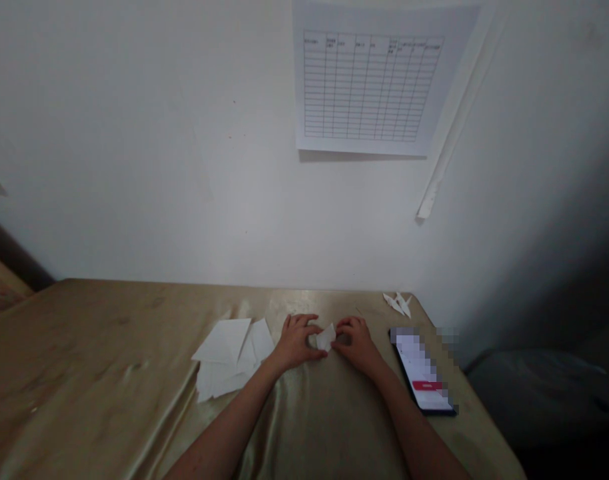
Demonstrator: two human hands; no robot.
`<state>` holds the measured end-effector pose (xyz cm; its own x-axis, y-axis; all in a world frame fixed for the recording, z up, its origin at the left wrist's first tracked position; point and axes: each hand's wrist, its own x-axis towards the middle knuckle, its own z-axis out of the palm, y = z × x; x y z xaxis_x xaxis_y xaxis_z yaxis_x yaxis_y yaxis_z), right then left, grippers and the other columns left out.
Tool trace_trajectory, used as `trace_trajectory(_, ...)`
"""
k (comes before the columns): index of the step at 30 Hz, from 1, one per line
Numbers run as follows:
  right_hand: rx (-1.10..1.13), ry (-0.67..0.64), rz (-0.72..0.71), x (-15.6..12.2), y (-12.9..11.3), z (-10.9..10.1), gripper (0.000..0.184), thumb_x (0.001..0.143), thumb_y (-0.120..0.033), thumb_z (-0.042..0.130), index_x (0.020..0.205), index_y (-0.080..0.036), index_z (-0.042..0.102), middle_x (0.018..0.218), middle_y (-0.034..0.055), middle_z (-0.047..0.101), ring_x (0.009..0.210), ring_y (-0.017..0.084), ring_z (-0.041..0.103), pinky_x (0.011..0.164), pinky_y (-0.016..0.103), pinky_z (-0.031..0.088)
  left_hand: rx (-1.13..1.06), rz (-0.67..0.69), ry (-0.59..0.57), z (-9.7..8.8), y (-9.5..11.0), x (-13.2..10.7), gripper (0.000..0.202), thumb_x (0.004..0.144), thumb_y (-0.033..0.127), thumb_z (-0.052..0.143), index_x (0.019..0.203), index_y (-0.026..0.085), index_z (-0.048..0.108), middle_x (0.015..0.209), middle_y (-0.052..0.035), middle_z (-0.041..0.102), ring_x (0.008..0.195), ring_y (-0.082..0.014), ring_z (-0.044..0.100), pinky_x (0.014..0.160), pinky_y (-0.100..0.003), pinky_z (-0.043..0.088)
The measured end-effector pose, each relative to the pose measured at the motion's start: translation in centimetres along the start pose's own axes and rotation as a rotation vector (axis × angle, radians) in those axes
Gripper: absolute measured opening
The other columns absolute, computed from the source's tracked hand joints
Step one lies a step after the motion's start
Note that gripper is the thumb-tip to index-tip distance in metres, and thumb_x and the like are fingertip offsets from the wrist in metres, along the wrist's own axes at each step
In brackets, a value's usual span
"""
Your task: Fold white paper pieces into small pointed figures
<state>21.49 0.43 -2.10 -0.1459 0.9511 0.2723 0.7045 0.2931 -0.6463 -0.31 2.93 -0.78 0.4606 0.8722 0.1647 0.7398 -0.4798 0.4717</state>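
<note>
A small folded piece of white paper (326, 338) is between my two hands, just above or on the cloth-covered table. My left hand (298, 340) holds its left side, thumb at the lower edge and index finger curled close to the upper left. At the right edge, my right hand (358, 341) pinches the same paper between thumb and fingers. Beside my left forearm lies a loose, overlapping pile of white paper sheets (227, 363). Near the far right corner are several small folded paper pieces (398, 304).
A phone (422, 373) with its screen lit lies to the right of my right forearm. Shiny gold-brown cloth (109, 360) with creases covers the table, which meets a white wall (184, 167). A printed grid sheet (364, 87) hangs on the wall.
</note>
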Motion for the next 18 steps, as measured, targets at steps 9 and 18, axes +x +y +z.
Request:
trace_trajectory(9,0.058,-0.050,-0.024,0.14,0.82,-0.53,0.015,0.079,-0.019,0.075,0.091,-0.027,0.079,0.115,0.0061,0.067,0.119,0.024,0.051,0.108,0.041,0.039,0.003,0.000,0.000,0.00,-0.09,0.00,0.055,0.058,0.050,0.090,0.108,0.032,0.076,0.143,-0.0047,0.059,0.134,-0.0347,0.047,0.116,-0.057,0.026)
trace_trajectory(18,0.036,-0.031,-0.026,0.18,0.65,-0.22,0.011,0.080,-0.023,0.076,0.089,-0.027,0.079,0.111,0.0057,0.068,0.115,0.024,0.052,0.105,0.040,0.040,-0.002,0.002,-0.016,-0.13,-0.10,0.02,0.057,0.058,0.051,0.090,0.110,0.034,0.075,0.143,-0.0047,0.058,0.134,-0.0350,0.047,0.116,-0.057,0.026)
